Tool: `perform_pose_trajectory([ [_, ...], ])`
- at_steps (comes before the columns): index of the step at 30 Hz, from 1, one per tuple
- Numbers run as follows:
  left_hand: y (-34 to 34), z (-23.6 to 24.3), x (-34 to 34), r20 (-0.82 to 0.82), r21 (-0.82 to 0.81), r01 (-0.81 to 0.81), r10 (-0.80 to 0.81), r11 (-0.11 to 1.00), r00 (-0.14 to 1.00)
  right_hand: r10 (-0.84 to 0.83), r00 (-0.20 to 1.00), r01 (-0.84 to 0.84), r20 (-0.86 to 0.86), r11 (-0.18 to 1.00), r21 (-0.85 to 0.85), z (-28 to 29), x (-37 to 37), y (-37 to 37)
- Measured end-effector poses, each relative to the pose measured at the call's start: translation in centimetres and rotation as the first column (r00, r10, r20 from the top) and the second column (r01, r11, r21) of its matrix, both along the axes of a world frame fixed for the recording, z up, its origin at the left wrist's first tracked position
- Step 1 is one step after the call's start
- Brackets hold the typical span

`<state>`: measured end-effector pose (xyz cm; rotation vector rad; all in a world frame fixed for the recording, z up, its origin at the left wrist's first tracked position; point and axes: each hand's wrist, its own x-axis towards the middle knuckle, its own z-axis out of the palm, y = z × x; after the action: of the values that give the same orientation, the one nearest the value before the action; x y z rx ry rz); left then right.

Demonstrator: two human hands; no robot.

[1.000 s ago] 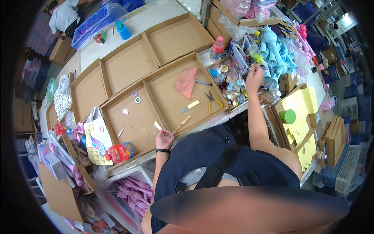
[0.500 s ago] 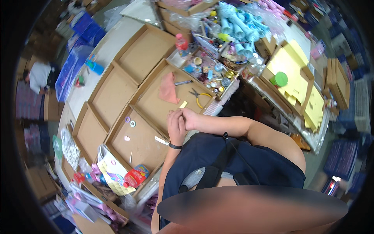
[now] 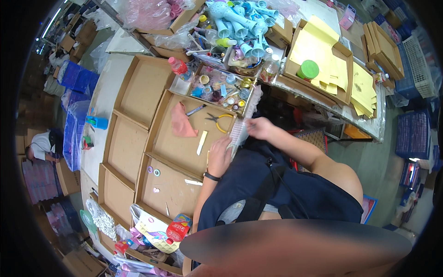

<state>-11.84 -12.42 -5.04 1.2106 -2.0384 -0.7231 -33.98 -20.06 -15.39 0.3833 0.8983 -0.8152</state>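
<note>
My left hand [image 3: 220,155] rests over the near edge of a shallow cardboard tray [image 3: 170,148], its fingers stretched forward and a dark band on the wrist. Just right of the tray's corner, my right hand [image 3: 260,128] is raised with curled fingers; whatever they may hold is too small to see. In the tray lie a pale yellow strip [image 3: 202,142], yellow-handled pliers [image 3: 223,122], a pen [image 3: 196,110] and a salmon cloth [image 3: 183,122]. The neighbouring tray holds a purple ring [image 3: 150,169], a teal ring [image 3: 157,172] and a white strip [image 3: 194,183].
Small paint pots [image 3: 230,100] fill a box beyond the pliers. A red-capped bottle [image 3: 180,68] stands behind the trays, and light-blue figurines [image 3: 240,25] are heaped farther back. A red-labelled bottle [image 3: 177,231] lies at the lower left. Yellow sheets [image 3: 318,55] and a green-lidded jar [image 3: 308,70] sit right.
My hands were together at the tray's edge; now they are apart, the right drawn off to the right. The view has shifted, and more of the yellow strip shows.
</note>
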Motion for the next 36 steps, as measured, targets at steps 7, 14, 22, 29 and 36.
perform_pose_trajectory([
  [7, -0.6, -1.3, -0.2, 0.015, 0.093, -0.017, 0.015, 0.996, 1.0, -0.336, 0.87, 0.309, -0.361, 0.942, -0.131, 2.6, -12.9, -3.2],
  [14, -2.0, -1.6, -1.1, 0.152, 0.139, 0.027, -0.048, 0.99, 0.987, 0.145, 0.968, -0.246, -0.205, 0.72, -0.649, 16.1, -9.1, -13.9],
  [22, -0.7, -2.1, -0.2, 0.201, 0.222, -0.191, 0.147, 0.956, 0.968, -0.228, 0.21, -0.912, -0.951, -0.397, -0.107, 19.4, 5.6, -30.2],
  [29, 1.2, -1.9, 0.4, 0.286, 0.267, -0.365, 0.289, 0.892, 0.914, -0.662, -0.071, -0.668, -0.746, -0.524, 0.529, 15.9, 9.2, -33.6],
  [36, 1.0, -2.3, 0.7, 0.327, 0.266, -0.446, 0.356, 0.854, 0.875, -0.703, -0.016, -0.806, -0.711, -0.412, 0.425, 16.9, 4.4, -32.6],
])
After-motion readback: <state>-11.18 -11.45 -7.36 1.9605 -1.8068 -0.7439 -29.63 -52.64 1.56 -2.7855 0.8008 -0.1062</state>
